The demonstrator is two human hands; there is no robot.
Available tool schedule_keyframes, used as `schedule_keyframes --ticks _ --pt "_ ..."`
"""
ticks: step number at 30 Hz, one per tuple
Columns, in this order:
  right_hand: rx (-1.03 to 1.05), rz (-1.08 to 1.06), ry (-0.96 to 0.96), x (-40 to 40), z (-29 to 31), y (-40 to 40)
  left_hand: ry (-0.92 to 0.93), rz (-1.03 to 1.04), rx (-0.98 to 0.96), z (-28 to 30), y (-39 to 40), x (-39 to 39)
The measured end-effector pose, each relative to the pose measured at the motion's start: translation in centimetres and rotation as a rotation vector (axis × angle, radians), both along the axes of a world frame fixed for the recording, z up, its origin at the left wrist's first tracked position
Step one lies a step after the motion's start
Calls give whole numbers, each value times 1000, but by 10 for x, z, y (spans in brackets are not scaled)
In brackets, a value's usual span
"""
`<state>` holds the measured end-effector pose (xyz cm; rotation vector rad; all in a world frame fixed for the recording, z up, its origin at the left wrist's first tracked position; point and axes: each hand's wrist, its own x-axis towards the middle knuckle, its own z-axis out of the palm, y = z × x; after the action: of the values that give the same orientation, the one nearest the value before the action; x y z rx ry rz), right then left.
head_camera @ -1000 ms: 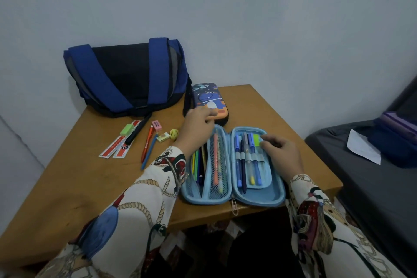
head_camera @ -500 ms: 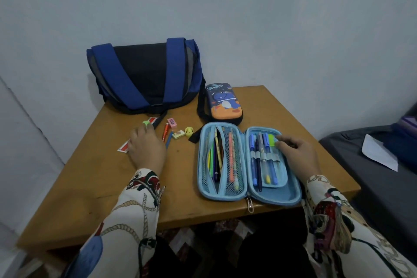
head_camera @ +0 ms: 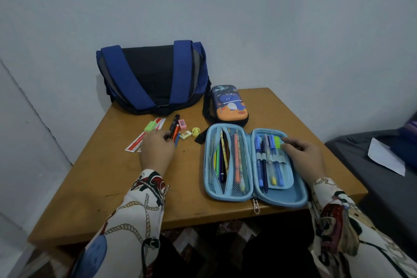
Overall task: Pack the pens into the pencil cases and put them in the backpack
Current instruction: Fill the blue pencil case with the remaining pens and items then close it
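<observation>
Two hands busy: our left (head_camera: 156,150) reaches, fingers loose, onto the pens (head_camera: 174,130) at 10 o'clock, right (head_camera: 302,153) lies flat on the case (head_camera: 255,162), so we'd pinch one pen cleanly.

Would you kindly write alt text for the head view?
A person's left hand reaches loose pens on a table, while the right hand rests on an open blue pencil case. A backpack stands behind.
</observation>
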<state>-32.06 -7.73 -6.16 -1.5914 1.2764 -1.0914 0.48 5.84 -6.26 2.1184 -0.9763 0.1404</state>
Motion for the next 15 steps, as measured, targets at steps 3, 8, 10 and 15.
schedule_keyframes --ticks 3,8,10,15 --pt "0 9 -7 0 0 0 19 89 -48 1 0 2" --pt "-17 13 -2 0 2 1 15 229 148 4 -5 8" --pt "-15 11 8 0 1 1 30 213 243 3 -7 10" --pt "-1 3 3 0 0 0 0 160 213 2 -8 9"
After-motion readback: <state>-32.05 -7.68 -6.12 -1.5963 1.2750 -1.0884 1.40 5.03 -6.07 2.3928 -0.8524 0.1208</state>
